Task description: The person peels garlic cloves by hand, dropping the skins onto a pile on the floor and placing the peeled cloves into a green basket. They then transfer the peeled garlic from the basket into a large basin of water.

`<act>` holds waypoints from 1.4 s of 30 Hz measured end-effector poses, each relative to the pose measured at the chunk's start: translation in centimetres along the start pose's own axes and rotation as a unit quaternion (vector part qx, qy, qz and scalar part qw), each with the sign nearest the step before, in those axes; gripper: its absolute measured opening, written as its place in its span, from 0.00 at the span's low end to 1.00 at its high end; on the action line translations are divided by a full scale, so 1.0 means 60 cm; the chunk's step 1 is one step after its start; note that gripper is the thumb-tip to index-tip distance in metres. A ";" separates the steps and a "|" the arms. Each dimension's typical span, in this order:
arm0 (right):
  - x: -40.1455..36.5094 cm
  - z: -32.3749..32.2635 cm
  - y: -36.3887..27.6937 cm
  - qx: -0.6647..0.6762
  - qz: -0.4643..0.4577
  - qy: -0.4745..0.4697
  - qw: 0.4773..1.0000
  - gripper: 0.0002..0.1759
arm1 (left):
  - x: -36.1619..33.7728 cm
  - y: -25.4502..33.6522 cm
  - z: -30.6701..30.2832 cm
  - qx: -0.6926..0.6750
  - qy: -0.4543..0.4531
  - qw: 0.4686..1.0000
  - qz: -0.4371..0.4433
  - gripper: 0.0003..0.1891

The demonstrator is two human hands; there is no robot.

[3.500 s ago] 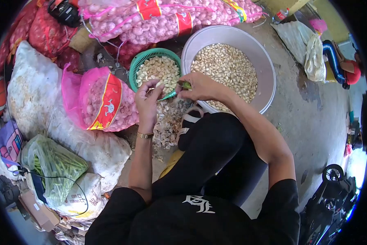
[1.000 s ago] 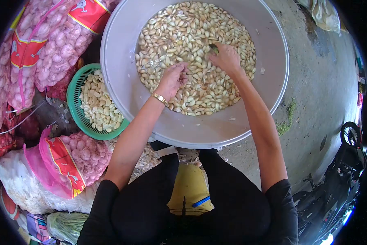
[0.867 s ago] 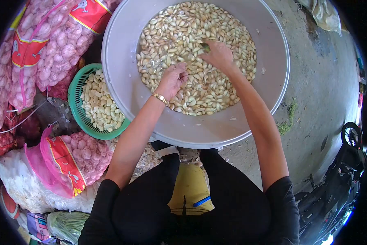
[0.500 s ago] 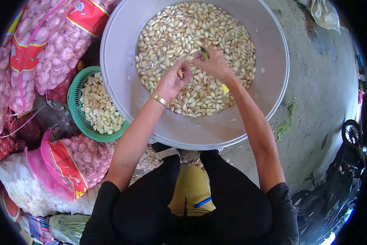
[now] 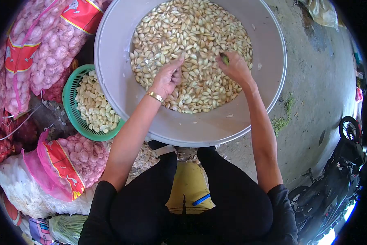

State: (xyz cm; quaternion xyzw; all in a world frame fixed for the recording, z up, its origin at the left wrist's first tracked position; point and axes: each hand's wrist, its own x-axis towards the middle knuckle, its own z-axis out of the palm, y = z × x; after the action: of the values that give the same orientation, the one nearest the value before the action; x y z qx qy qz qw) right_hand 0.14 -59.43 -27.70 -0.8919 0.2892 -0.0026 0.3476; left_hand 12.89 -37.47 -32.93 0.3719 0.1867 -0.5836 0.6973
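The right hand (image 5: 236, 67) has its grip closed around a small green, dark-ended object (image 5: 225, 59), while the left hand (image 5: 167, 78) is half curled — whether around anything, I cannot tell. Below both hands, the pale tan, teardrop-shaped garlic cloves (image 5: 197, 38) lie wet inside the wide, round grey plastic tub (image 5: 204, 126); each should handle as light, firm and slippery, easily bruised — best pinched across its plump middle.
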 end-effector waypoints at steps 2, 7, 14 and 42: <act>-0.021 0.019 0.027 -0.126 -0.041 -0.084 0.988 0.18 | -0.004 -0.004 -0.001 0.033 0.044 0.997 0.053 0.12; -0.064 0.050 0.023 -0.195 0.000 -0.153 0.969 0.25 | -0.006 -0.002 0.007 -0.030 0.083 0.993 0.080 0.13; -0.071 0.049 -0.020 -0.090 -0.043 -0.138 0.985 0.22 | -0.056 0.072 0.016 -0.028 0.056 0.976 0.207 0.16; -0.117 0.122 -0.074 -0.057 -0.075 -0.230 0.969 0.14 | -0.038 0.039 -0.023 -0.264 0.036 0.961 0.072 0.12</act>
State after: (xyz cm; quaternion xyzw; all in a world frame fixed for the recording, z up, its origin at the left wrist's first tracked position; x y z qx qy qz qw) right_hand -1.91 -48.66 -29.14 -0.9061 0.1335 0.1928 0.3522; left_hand 14.81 -34.80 -31.54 0.2075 0.3317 -0.4477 0.8040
